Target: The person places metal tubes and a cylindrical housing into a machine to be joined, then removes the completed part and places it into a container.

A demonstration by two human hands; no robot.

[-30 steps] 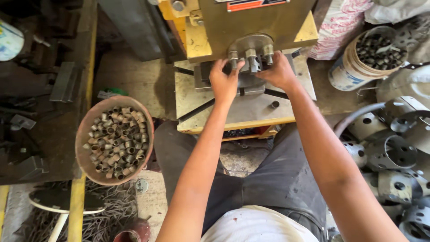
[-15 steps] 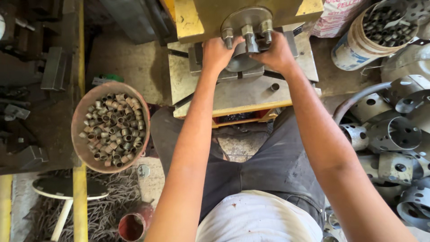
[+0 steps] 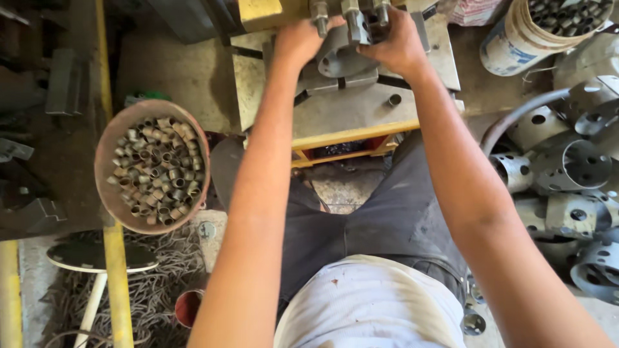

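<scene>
Grey metal ring (image 3: 338,57) sits at the press bed's (image 3: 361,109) far edge, under 3 punch pins (image 3: 351,19); the left hand (image 3: 300,40) and right hand (image 3: 396,45) are clamped on its sides.

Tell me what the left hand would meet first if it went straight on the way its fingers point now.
The left hand points up the picture, toward the yellow press body. Its fingers already rest on the round grey metal part under the punches, so the press body probably comes first, though depth is unclear.
</scene>
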